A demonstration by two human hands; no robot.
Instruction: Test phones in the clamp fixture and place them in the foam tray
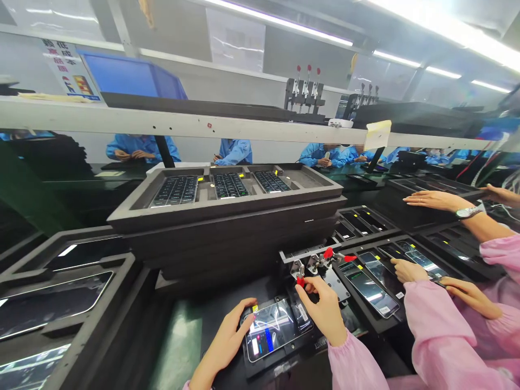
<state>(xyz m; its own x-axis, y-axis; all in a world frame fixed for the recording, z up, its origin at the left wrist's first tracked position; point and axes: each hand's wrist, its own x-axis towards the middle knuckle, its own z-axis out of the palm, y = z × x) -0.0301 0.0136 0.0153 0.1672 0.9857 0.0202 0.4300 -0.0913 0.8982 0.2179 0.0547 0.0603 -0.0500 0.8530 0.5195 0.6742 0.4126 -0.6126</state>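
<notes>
A lit smartphone (271, 329) lies screen up on a black fixture base (280, 364) in front of me. My left hand (232, 331) grips its left end, the thumb over the screen and the fingers at the far edge by a yellow tab. With thumb and fingers, my right hand (325, 307) pinches the red handle (300, 281) of the nearest toggle clamp (298, 267). That clamp sits on a metal bar beside other red-tipped clamps (328, 253). Beneath my right hand, a dark labelled part (301, 313) is partly hidden.
A tall stack of black foam trays (231, 233) stands ahead, the top one holding phone panels (231, 185). More trays with phones (52, 303) lie left. Co-workers' hands (410, 271) reach over phone trays (374, 287) at right. A shelf (244, 123) crosses above.
</notes>
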